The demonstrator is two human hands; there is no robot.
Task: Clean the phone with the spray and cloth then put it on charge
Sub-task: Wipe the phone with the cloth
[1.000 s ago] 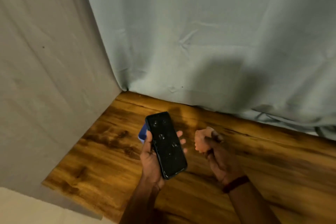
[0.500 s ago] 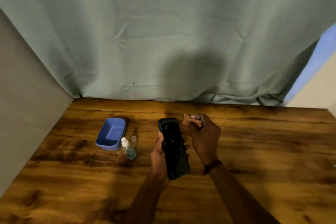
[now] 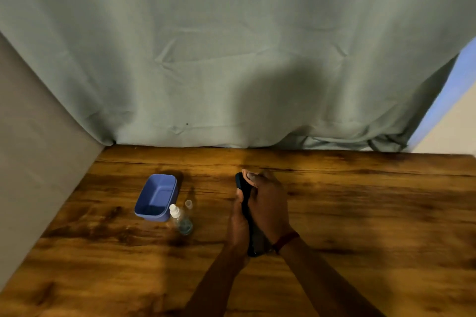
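I hold the black phone (image 3: 244, 193) upright over the middle of the wooden table (image 3: 360, 213), gripped from the left by my left hand (image 3: 238, 224). My right hand (image 3: 268, 203) lies across the screen and covers most of it, with a small pinkish cloth (image 3: 246, 175) pinched at its fingertips near the phone's top edge. A small clear spray bottle (image 3: 181, 219) with a white nozzle stands on the table to the left, and its clear cap (image 3: 188, 204) sits just behind it. No charger is in view.
An open blue plastic box (image 3: 157, 197) sits left of the spray bottle. A grey-green curtain (image 3: 231, 59) hangs along the table's back edge, and a beige wall (image 3: 33, 162) runs along its left side.
The view has swung right, bringing the box and the spray bottle into sight. My right hand with the cloth has moved from beside the phone onto its screen.
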